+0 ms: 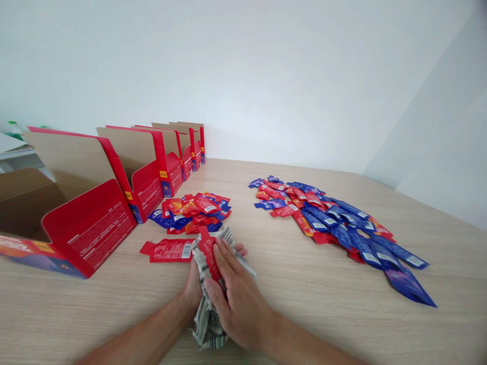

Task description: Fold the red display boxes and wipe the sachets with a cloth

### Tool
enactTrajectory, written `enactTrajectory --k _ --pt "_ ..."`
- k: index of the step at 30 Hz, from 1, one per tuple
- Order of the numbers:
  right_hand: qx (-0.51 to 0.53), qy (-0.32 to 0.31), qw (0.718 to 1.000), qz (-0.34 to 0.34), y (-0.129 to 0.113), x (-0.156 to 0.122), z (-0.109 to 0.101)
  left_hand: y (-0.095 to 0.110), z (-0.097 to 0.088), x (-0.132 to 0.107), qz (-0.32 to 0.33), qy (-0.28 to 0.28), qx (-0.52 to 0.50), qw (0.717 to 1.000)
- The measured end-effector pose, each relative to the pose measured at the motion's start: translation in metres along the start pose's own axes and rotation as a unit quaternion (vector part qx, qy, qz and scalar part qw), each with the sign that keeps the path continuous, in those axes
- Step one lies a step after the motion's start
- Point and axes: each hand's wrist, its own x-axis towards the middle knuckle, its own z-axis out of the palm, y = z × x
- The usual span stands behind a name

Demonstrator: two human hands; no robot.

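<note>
Head view: one cam, looking down at both hands.
L hand (193,290): mostly hidden; fingers wrapped round bundle (207,317) from the left, gripping it.
Bundle: stack of silver-backed sachets, front-centre, at the table.
R hand (238,299): fingers pressed flat on red sachet (207,252) atop bundle, thumb clamping its near edge.
Writing: white small print on sachets + box flaps, too small to read; yellow tags on boxes, unreadable.
Loose sachet (167,250): red, flat, just left of bundle.
Small pile (192,209): red + blue, behind hands.
Big pile (335,223): red + blue, right, well apart.
Boxes (95,223): red, open, lids up, row along left.
Table (304,304): pale wood grain.
Room: plain white wall (266,76).
</note>
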Motion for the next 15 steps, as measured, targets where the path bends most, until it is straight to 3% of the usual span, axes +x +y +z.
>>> enactTrajectory --k 3,7,15 --pt "-0.006 -0.054 0.999 0.007 -0.013 -0.002 -0.004 -0.002 -0.01 -0.001 0.008 -0.001 0.006 1.0" --pt "0.007 -0.062 0.998 -0.011 -0.017 -0.004 -0.007 -0.004 -0.019 0.002 0.02 0.024 0.008 0.999" --pt "0.083 -0.003 0.995 -0.05 -0.022 -0.008 -0.013 0.004 -0.002 0.0 0.036 0.061 0.004 0.997"
